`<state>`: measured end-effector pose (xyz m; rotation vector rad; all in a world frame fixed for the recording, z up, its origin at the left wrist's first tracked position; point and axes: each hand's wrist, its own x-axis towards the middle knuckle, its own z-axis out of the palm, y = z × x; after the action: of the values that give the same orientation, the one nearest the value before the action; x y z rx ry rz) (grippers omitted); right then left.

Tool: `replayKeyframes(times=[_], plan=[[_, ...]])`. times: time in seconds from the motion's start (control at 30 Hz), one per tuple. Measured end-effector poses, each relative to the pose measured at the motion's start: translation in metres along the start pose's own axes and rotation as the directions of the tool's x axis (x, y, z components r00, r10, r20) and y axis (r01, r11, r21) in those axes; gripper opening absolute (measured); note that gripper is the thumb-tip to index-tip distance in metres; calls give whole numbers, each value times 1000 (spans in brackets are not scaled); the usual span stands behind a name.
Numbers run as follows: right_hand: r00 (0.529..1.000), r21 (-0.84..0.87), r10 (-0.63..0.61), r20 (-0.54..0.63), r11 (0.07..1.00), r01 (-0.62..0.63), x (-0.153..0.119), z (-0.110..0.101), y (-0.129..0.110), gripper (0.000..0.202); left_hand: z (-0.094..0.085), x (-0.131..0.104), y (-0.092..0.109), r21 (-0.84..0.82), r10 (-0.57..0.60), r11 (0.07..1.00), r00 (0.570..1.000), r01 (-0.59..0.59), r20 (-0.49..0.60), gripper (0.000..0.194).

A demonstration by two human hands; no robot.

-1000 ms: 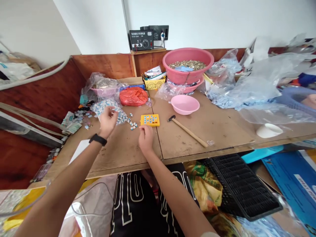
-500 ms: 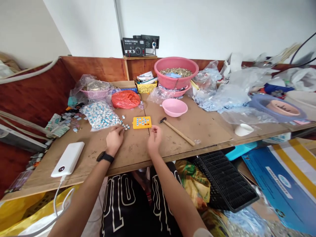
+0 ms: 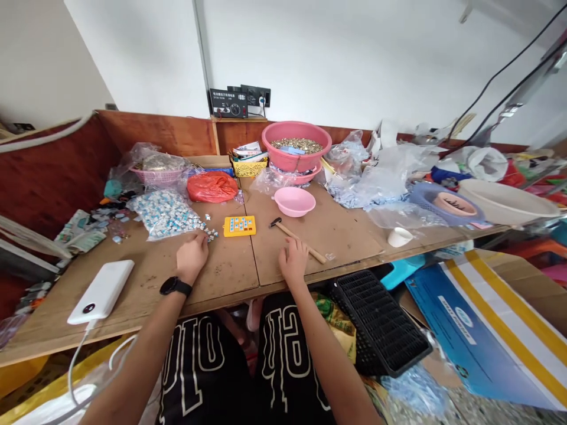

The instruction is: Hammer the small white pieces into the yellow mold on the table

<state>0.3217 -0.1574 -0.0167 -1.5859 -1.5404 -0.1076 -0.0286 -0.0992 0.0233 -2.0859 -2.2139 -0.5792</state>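
My left hand, wearing a black watch, rests on the table with curled fingers. Its fingertips touch the near edge of some loose small white-and-blue pieces; anything between them is hidden. Just behind lies a clear plastic bag full of the same pieces. A yellow tray holds several of them in rows, and its lower right slots look orange-brown. My right hand is over the wooden handle of a hammer, fingers slightly apart. The hammer lies flat, its black head pointing away to the left.
A pink bowl stands behind the hammer, with a larger pink basin of brass-coloured bits farther back. A red plastic bag lies back left. A white power bank sits front left, and a white cup near the right edge.
My right hand has moved right, from beside the yellow tray to over the hammer's handle. My left hand stays by the loose pieces. The view has turned to the right.
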Motion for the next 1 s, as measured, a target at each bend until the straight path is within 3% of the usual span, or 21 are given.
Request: replayKeyframes(times=[0.2,0.4,0.53,0.67,0.73,0.77,0.83,0.87,0.9,0.93,1.0], plan=[[996,-42,68,53,997,-66,3,1,3,36,7,-1,-5,-11,82,997,995,-83,-55,47],[970,-112,39,239,994,-12,2,1,6,43,14,-3,-10,-33,119,992,986,-124,-113,42],[878,-127,-15,479,988,86,8,15,-18,61,19,-4,-13,-81,149,984,983,-158,-111,38],[760,-160,30,649,982,97,8,47,-83,81,28,1,-26,-325,58,939,985,-109,-163,36],[725,-83,-57,686,984,156,-5,57,-118,94,34,7,-37,-583,-129,811,960,-41,-247,35],[679,29,-181,712,973,229,-13,58,-132,95,36,10,-44,-725,-262,689,926,-18,-272,37],[488,357,-509,709,856,375,-27,54,-148,73,38,16,-59,-907,-490,420,838,-15,-241,43],[408,489,-624,666,779,393,-31,49,-150,64,38,18,-66,-950,-544,312,816,-21,-196,47],[388,552,-671,631,741,383,-31,43,-150,59,38,19,-73,-975,-554,222,820,-24,-146,50],[442,533,-642,626,766,358,-29,38,-148,57,36,19,-78,-989,-531,146,842,-21,-96,52],[662,313,-381,645,922,227,-19,33,-145,58,33,17,-85,-1000,-458,-6,889,-2,1,54]])
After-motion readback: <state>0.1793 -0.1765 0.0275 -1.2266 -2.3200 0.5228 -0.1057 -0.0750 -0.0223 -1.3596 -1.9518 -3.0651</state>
